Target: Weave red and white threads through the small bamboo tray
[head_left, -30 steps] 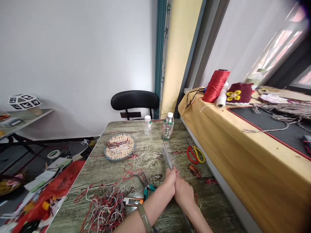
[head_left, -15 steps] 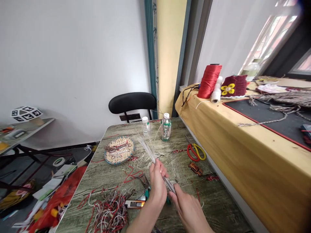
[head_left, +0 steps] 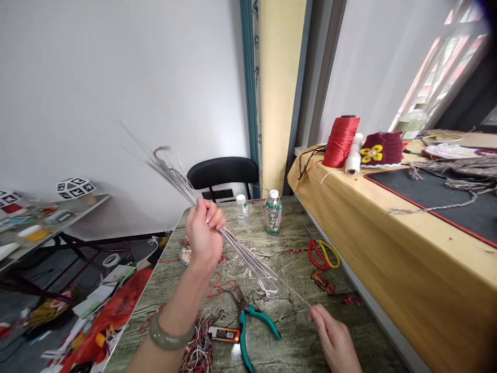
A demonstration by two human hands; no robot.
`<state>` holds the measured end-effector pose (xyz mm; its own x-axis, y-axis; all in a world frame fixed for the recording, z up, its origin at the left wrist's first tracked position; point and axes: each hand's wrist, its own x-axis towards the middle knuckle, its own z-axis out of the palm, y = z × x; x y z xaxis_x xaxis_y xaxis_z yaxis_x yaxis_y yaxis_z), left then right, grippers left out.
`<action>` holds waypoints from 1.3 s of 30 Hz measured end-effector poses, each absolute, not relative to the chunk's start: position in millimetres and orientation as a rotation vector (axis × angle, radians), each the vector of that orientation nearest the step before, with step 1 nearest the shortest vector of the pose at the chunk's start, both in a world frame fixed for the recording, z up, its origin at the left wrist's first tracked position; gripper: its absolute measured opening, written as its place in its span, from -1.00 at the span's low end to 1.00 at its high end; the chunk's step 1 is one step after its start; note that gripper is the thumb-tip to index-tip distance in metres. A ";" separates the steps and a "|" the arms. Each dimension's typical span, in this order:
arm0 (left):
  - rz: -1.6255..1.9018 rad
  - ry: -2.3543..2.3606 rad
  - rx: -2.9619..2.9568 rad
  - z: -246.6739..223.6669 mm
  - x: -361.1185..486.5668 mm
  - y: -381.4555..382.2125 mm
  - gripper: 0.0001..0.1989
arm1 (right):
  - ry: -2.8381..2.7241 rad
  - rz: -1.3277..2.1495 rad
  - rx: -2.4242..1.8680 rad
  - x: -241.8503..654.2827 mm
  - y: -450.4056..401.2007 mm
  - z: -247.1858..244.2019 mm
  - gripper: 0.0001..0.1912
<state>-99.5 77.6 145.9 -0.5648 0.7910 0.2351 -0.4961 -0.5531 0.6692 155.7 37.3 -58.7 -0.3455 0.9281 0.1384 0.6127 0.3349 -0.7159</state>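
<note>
My left hand (head_left: 204,228), with a green bangle (head_left: 171,336) on its wrist, is wrapped round a bundle of thin greyish wires (head_left: 248,254). The bundle slants from upper left to lower right above the table, its ends fanned out. A single fine strand runs from the lower end to my right hand (head_left: 332,334), whose thumb and fingers pinch it. Below the bundle lie pliers (head_left: 243,316) with teal handles, jaws pointing away. Beside them are a small orange-and-white box (head_left: 224,334) and a tangle of red, white and grey cords (head_left: 198,344). The woven tray (head_left: 185,253) is mostly hidden behind my left hand.
Two bottles, a clear one (head_left: 243,212) and a labelled green one (head_left: 274,213), stand at the table's far side. Scissors (head_left: 324,254) and a toy car (head_left: 322,283) lie at right. A higher cloth-covered table (head_left: 349,207) bears a red thread spool (head_left: 341,141). Behind is a black chair (head_left: 223,172).
My left hand has risen to the left with the wire bundle. My right hand has come off the bundle, moving right and down with one strand. The pliers are now uncovered.
</note>
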 end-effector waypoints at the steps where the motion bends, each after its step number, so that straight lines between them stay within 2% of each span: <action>1: 2.151 0.691 0.701 148.8 -104.9 78.1 -0.73 | -2.041 0.758 -1.395 156.3 43.1 -62.3 -0.55; 10: 2.306 0.640 0.827 167.8 -165.8 59.3 -0.69 | -1.997 0.605 -1.951 202.9 108.6 -89.6 -0.62; 14: 2.262 0.572 0.942 181.5 -175.1 49.9 -0.69 | -2.190 0.386 -1.939 181.6 104.9 -62.1 -0.67; 17: 2.199 0.640 1.046 177.2 -161.9 58.6 -0.71 | -2.232 0.194 -1.819 146.0 102.4 -17.8 -0.59; 21: 2.000 0.854 1.183 148.8 -127.6 90.2 -0.75 | -2.060 0.765 -1.255 97.1 123.1 52.9 -0.61; 26: 1.762 0.930 1.221 107.2 -83.8 122.4 -0.76 | -1.934 1.190 -0.620 46.2 157.4 109.0 -0.33; 29: 1.679 0.975 1.239 84.6 -68.7 128.2 -0.82 | -1.962 1.326 -0.537 31.3 167.4 111.7 -0.45; 31: 1.643 0.998 1.240 69.8 -64.7 129.1 -0.79 | -1.996 1.358 -0.561 29.4 170.9 102.8 -0.54; 39: 1.620 1.071 1.215 31.7 -68.1 139.8 -0.70 | -1.990 1.432 -0.617 27.3 180.2 73.3 -0.55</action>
